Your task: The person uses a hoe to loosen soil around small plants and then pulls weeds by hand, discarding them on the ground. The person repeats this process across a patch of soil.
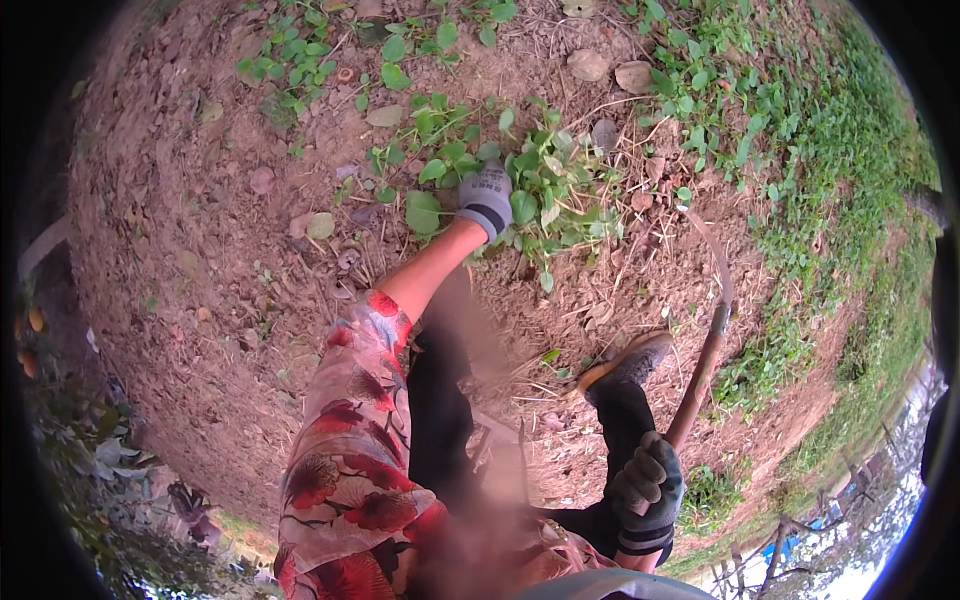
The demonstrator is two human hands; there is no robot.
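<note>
My right hand [651, 480], in a grey knit work glove, grips the wooden handle [694, 390] of a sickle at the lower right. The sickle's thin curved blade [712, 251] points up and away from me, its tip near dry leaves. My left hand [486, 193], in a similar glove bearing writing, reaches down to a clump of green broad-leaved weeds [555, 180]. Its fingers are hidden among the leaves, so their grip does not show. Uprooted or bunched stems lie just right of this hand, over dry stalks.
Bare brown soil [187, 300] spreads on the left. Denser green weeds [810, 135] grow along the right. Fallen dry leaves [634, 76] are scattered about. My shoe [630, 360] is planted near the sickle. A blurred strip crosses the view between my legs.
</note>
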